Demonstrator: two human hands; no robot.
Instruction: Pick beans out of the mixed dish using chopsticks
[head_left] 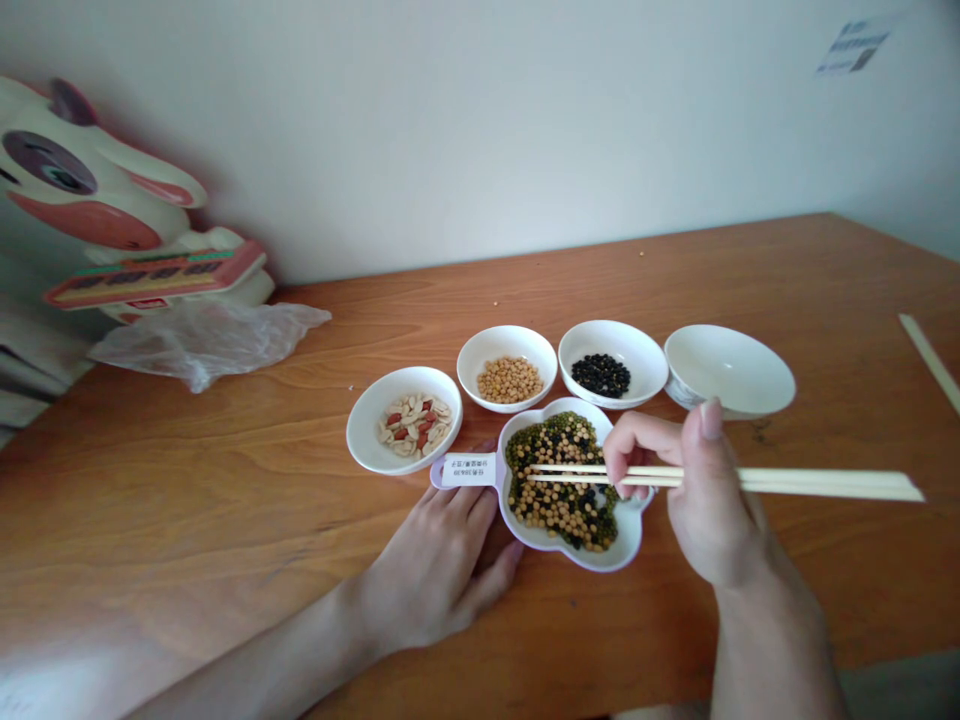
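Note:
My right hand [709, 500] is closed around a pair of pale chopsticks [825, 483]. Their tips reach into a lobed white dish [626, 550] with a lilac rim and a labelled handle, touching or just above the mixed beans [559, 510]: green, black and tan. Whether a bean sits between the tips I cannot make out. My left hand [442, 560] lies palm down at this dish, fingers passing beneath the handle and thumb near the rim. Past it stand white bowls of peanuts [415, 425], tan beans [510, 380] and black beans [600, 375].
A bare white bowl [731, 365] stands at the right end of the row. Far right lies another pale stick [930, 362]. A crumpled plastic bag [210, 340] and a cow-shaped toy keyboard [157, 270] occupy the back left, by the wall.

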